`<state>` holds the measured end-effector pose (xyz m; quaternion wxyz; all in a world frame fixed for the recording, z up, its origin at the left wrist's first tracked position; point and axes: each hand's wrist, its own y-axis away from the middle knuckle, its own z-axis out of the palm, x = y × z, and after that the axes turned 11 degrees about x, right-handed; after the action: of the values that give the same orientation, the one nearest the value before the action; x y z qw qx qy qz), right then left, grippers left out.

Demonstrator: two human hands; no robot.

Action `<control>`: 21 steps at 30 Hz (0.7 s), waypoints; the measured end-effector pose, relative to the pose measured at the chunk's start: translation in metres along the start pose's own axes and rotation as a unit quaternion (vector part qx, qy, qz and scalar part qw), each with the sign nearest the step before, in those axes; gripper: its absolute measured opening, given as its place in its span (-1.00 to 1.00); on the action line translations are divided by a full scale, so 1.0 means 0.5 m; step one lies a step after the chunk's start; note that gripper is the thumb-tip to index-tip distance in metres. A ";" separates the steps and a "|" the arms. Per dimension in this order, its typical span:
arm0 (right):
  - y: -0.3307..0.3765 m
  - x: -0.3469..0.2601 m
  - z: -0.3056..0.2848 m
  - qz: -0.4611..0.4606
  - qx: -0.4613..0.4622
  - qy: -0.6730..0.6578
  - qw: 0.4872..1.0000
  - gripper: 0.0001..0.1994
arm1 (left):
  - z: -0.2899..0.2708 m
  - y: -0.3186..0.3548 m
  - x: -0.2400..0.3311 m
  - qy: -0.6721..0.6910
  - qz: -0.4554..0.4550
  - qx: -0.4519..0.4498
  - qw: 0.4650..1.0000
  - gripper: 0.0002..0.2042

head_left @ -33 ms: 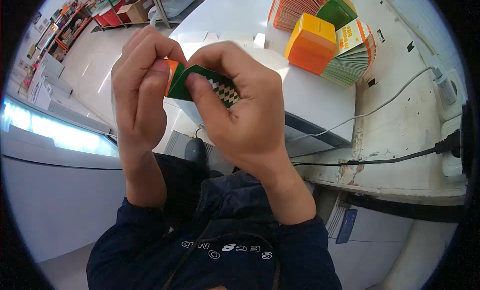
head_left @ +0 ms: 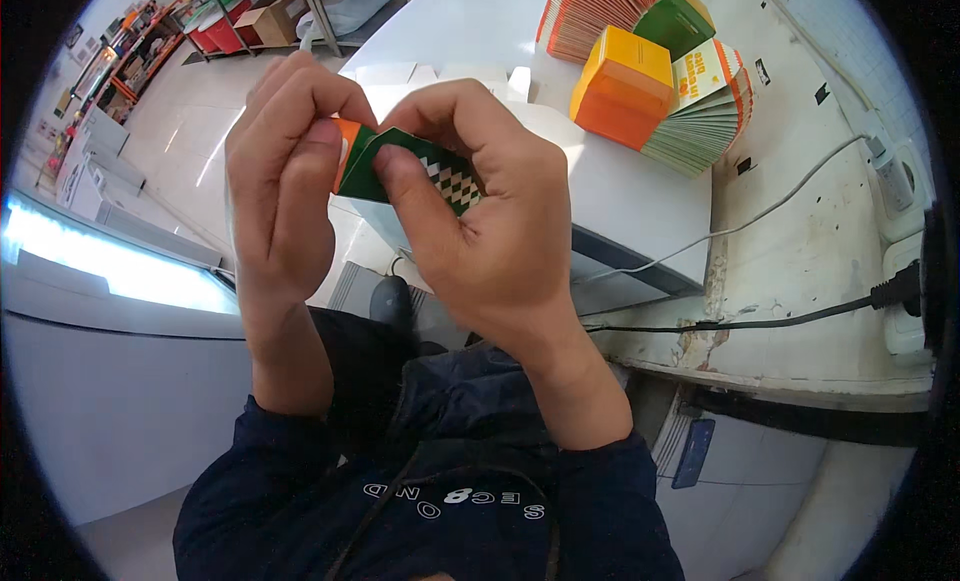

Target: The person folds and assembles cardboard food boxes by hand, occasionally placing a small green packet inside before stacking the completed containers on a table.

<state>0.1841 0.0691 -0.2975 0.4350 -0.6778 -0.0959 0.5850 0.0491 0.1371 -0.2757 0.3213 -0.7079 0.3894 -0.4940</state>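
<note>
Both hands hold one small green card box up in front of the white bench. The left hand pinches the box's orange end. The right hand wraps its grip around the other end, thumb pressed on the green face. Behind the box, on the bench, stands a made-up orange box beside a fan of flat card sheets. Right of the bench, a grey cable and a black cable run along a worn ledge.

Carton: green/orange, white diamond ptn. Box: orange/yellow. Sleeves: navy.
</note>
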 end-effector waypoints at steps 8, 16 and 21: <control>-0.007 0.000 -0.012 -0.006 -0.076 -0.008 0.997 -0.89 | -0.015 -0.002 0.003 0.001 0.002 -0.010 1.000 -0.87; 0.017 0.001 -0.006 -0.033 0.022 0.087 0.995 -0.88 | 0.003 0.005 0.002 0.054 0.033 -0.017 0.998 -0.95; 0.025 -0.015 -0.001 0.034 -0.002 0.043 0.999 -0.89 | 0.005 0.017 -0.012 0.076 0.016 -0.009 0.997 -0.95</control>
<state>0.1775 0.0562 -0.3010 0.4174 -0.7057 -0.0551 0.5699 0.0484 0.1384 -0.2864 0.2921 -0.6645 0.4289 -0.5377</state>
